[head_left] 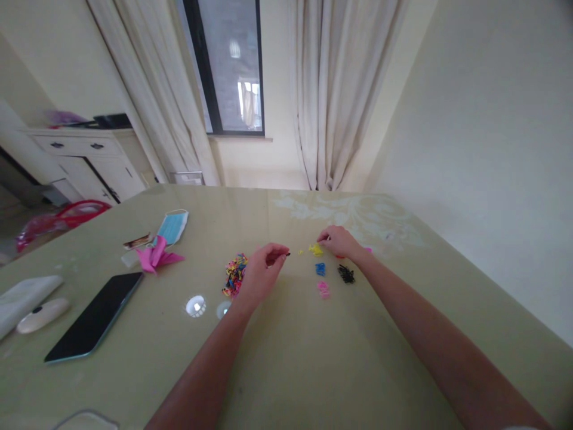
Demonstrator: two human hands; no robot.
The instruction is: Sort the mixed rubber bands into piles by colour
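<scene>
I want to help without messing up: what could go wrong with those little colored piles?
The yellow pile sits close to the blue pile, so a nudge from the right hand might mix colors. The left hand pinches a tiny dark piece, which could slip. The mixed pile is partly hidden behind that hand, so it might get bumped.

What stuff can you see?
Table: one, greenish, front
Mixed pile: one, multicoloured, middle
Small piles: four, yellow, blue, pink, black, right
Other bits: uncounted, red and pink, right
Mask: one, blue, left
Folded shape: one, pink, left
Flat strip: one, brown, left
Tablet: one, black, left
White objects: two, white, left
Shiny circles: two, white, left
Curtains: two, cream, back
Window: one, black frame, back
Cabinet: one, cream, left
Red object: one, red, left
Left hand: one, bare, middle
Right hand: one, bare, by yellow
</scene>
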